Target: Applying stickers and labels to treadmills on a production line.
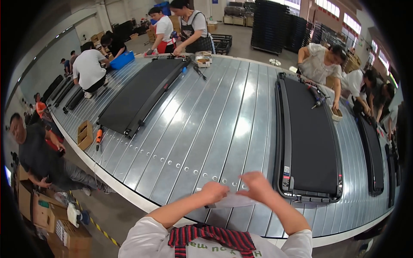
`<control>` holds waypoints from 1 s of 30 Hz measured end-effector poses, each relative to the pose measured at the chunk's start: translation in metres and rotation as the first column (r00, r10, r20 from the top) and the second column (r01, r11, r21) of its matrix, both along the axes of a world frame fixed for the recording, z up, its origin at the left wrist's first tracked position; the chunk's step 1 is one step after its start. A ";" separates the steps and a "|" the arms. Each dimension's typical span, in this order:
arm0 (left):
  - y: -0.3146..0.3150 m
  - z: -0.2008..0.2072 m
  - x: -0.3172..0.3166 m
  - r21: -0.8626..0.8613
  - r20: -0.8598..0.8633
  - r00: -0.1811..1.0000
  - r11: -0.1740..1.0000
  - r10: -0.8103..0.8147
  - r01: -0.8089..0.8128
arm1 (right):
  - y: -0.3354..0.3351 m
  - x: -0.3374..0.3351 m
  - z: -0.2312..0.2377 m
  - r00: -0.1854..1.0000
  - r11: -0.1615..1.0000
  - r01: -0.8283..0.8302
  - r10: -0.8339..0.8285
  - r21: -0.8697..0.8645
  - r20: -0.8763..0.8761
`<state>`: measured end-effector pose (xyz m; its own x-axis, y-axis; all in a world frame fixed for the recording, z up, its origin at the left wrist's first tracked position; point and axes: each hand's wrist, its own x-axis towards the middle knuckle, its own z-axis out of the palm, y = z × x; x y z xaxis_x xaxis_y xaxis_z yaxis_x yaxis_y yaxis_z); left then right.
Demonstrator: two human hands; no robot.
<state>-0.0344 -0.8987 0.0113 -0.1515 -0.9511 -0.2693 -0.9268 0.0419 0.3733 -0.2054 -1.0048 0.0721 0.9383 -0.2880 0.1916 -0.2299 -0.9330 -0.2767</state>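
Site type: factory assembly hall. From where I stand, a broad slatted metal line (206, 116) carries flat black units (309, 137) — workers (195, 32) lean in along its edges. An orange power tool (99, 136) lies on it. Tall black stacks (270, 26) stand beyond; cardboard boxes (71, 241) and striped floor tape (95, 224) lie alongside.

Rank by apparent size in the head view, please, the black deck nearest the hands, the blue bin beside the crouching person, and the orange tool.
Largest to smallest:
1. Black deck
2. Blue bin
3. Orange tool, though nearer than the bin
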 end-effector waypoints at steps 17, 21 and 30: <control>0.255 -0.085 0.082 0.285 -0.784 -0.140 0.150 0.605 -0.947 | 0.055 0.019 -0.043 0.857 0.963 0.188 -0.065 0.194 -0.511; 0.411 -0.279 0.033 0.346 -0.279 0.018 0.118 0.960 -0.931 | 0.076 0.056 -0.043 0.848 0.973 0.029 0.099 0.231 -0.521; 0.402 -0.369 0.009 0.377 -0.254 0.329 0.406 0.910 -0.832 | 0.103 0.075 -0.016 0.748 0.985 -0.091 0.164 0.145 -0.643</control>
<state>-0.0251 -0.4971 -0.3576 0.6217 -0.5473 -0.5603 -0.1730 -0.7937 0.5833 -0.1300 -0.9018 0.0564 0.8543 -0.1395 -0.5008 -0.2688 -0.9431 -0.1958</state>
